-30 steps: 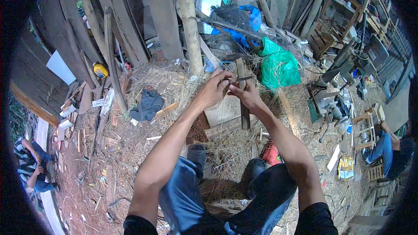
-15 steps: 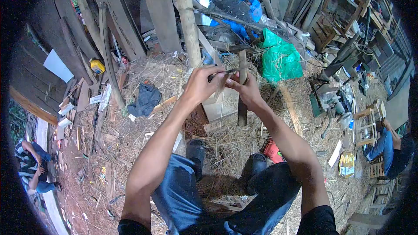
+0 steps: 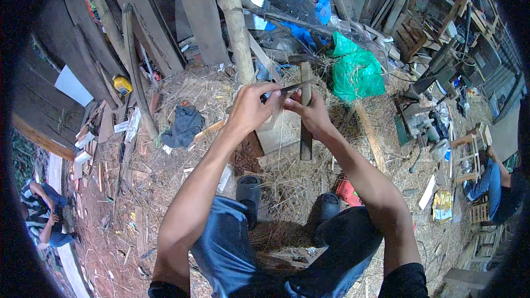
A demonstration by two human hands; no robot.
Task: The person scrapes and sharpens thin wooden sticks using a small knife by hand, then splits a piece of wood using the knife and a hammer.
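Note:
My left hand (image 3: 255,105) is closed round a thin dark blade-like tool (image 3: 293,86), which points right and slightly up. Its exact kind does not show clearly. The tool's far end crosses in front of a narrow flat wooden strip (image 3: 306,138). My right hand (image 3: 314,111) grips that strip, which stands lengthwise away from me, with its lower end below the fingers. Both hands are close together, thumbs nearly meeting. Beneath them lies a pale block or board (image 3: 276,139) on the straw-covered ground.
A wooden post (image 3: 236,27) stands ahead, near a green plastic bag (image 3: 358,74). A dark cloth (image 3: 183,127) lies to the left. A red object (image 3: 346,192) is beside my right foot. One person (image 3: 47,212) sits far left, another (image 3: 494,187) far right. Wood scraps litter the ground.
The dark tool has tilted and shows more of its length above the left hand. Both hands stay almost in place on the tool and strip.

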